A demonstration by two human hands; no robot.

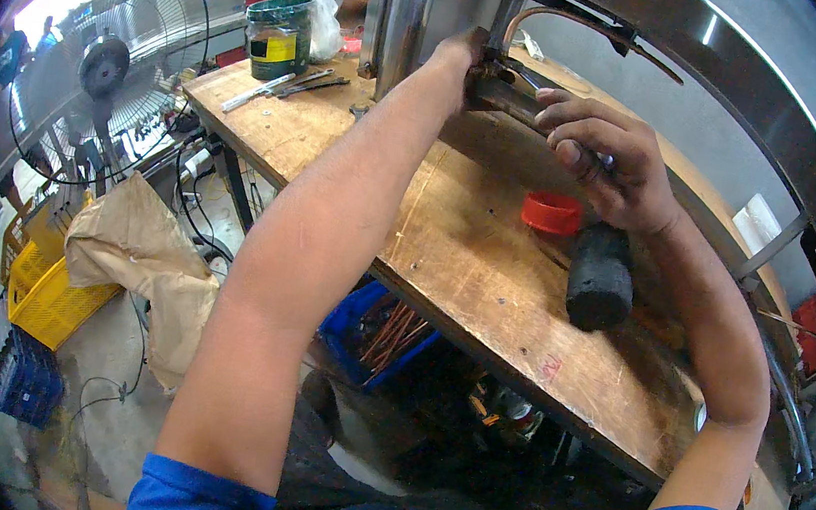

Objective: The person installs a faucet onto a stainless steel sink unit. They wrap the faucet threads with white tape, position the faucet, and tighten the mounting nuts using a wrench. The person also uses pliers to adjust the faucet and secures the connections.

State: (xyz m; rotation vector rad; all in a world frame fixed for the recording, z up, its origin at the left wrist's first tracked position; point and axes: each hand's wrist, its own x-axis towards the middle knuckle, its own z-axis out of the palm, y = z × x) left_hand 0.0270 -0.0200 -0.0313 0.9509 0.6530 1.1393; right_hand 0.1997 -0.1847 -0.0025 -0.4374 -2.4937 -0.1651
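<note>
My left hand (463, 54) reaches to the far side of the wooden table and is closed at a dark metal fitting (490, 71); its fingers are mostly hidden, and so is what they grip. A dark bar (508, 101) runs from the fitting toward my right hand (615, 163). That hand is closed round a thin metal tool (528, 74), whose shaft points at the fitting; its exact kind is not clear. Below my right hand, a red ring-shaped cap (552, 213) lies beside a black cylinder (601, 280). Above it bends a copper tube (595, 25).
A curved metal frame (731, 65) arches over the table (486, 274). A dark green can (279, 37) stands at its far left corner, by several thin rods (270, 92). A fan (104, 66), yellow crate (57, 286) and blue bin (340, 323) of copper pieces are leftward and below.
</note>
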